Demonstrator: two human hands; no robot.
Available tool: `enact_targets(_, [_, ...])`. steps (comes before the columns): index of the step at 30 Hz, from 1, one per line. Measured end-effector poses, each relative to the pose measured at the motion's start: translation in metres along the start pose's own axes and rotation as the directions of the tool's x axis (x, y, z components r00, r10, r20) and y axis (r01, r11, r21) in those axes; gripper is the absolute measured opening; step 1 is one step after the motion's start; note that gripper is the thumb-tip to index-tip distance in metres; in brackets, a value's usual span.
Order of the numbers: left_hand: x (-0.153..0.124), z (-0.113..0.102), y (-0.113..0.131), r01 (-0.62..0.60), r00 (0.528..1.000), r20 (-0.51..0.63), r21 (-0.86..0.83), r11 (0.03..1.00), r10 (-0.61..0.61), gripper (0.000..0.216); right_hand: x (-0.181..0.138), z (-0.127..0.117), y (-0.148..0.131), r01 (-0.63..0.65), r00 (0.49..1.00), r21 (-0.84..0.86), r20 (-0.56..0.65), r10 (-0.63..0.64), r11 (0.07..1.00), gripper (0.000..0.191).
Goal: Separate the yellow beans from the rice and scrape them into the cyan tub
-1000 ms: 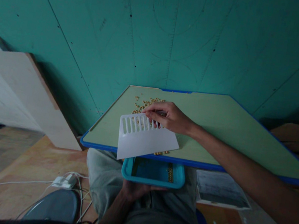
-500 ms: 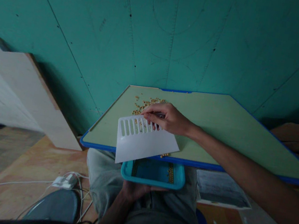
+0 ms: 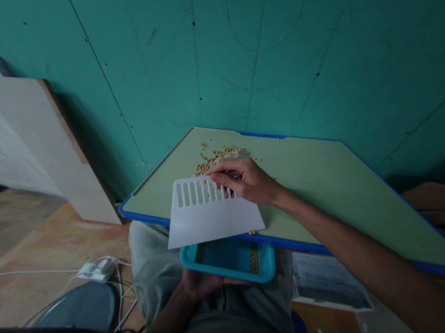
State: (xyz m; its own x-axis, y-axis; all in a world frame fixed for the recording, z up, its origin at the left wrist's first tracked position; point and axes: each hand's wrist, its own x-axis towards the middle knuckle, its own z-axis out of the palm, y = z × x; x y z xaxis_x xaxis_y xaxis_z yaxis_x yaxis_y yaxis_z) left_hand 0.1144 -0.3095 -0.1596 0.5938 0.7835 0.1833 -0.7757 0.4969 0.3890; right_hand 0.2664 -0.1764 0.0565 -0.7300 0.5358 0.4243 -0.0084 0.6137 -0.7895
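Note:
My right hand (image 3: 246, 178) pinches the slotted top edge of a thin white plastic scraper (image 3: 214, 218), which slants over the table's near edge. Its lower left corner hangs past that edge, and its lower side covers part of a blue tray (image 3: 226, 272). From below, my left hand (image 3: 203, 286) supports the tray above my lap; most of its fingers are hidden. Small round golden beans (image 3: 254, 259) lie in the tray. More golden beans (image 3: 224, 154) are spread on the table behind my right hand. A few sit at the near edge beside the scraper.
The pale green table (image 3: 330, 178) has a blue rim and stands against a green wall (image 3: 257, 54). Leaning boards (image 3: 48, 144) are at left. A power strip with cables (image 3: 98, 269) and a dark rounded object (image 3: 79, 312) are at lower left.
My right hand and the scraper have shifted slightly toward me and left. The beans at the table's near edge look fewer and lie farther right. The tray and left hand stay in place.

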Motion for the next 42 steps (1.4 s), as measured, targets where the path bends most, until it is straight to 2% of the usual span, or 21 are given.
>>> enact_targets(11, [-0.004,-0.010,-0.001,-0.015,0.998,-0.064,-0.018,1.000,0.013,0.086,0.000,0.005,0.002,0.012,1.000,-0.029,0.007,-0.012,1.000,0.024])
enact_targets(17, [-0.005,-0.010,-0.002,-0.010,1.000,-0.013,-0.007,1.000,0.010,0.095,0.006,0.000,0.017,0.037,0.992,-0.164,-0.117,-0.057,0.986,0.024])
enact_targets(22, [-0.005,-0.017,-0.002,-0.006,1.000,-0.022,-0.022,1.000,0.006,0.101,0.011,-0.013,0.034,0.030,0.966,-0.325,-0.234,-0.111,0.945,0.026])
enact_targets(29, [-0.004,-0.011,-0.002,-0.003,1.000,0.000,-0.035,0.999,0.003,0.092,0.012,-0.034,0.048,-0.041,0.929,-0.444,-0.347,-0.129,0.895,0.026])
enact_targets(36, [-0.005,-0.014,-0.003,-0.021,0.999,0.040,-0.041,0.999,0.022,0.086,0.013,-0.051,0.047,-0.105,0.885,-0.283,-0.463,-0.040,0.953,0.031])
enact_targets(42, [-0.006,-0.019,-0.004,-0.026,0.998,0.052,0.000,1.000,0.026,0.088,0.010,-0.076,0.047,-0.121,0.840,-0.365,-0.533,-0.101,0.923,0.029])
